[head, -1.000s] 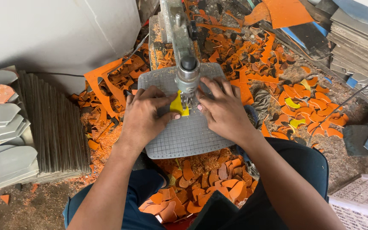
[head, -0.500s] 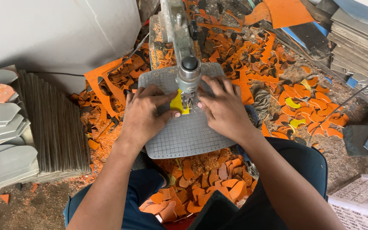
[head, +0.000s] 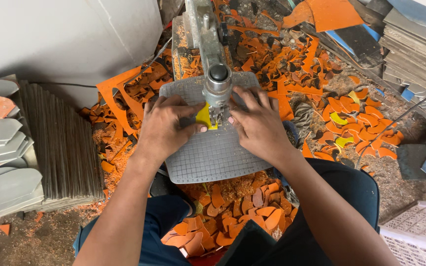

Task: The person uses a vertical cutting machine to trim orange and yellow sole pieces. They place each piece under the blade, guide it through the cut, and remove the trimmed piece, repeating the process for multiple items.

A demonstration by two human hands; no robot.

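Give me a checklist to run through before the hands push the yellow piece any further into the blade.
1. Both hands on the yellow piece: ok; left hand and right hand press it from either side.
2. Fingertips clear of the blade: not ok; they sit right beside it.
3. Piece flat on the grey gridded table: ok.
4. Table free of scraps: ok; the orange offcuts lie below it.
5. Blade running: cannot tell.
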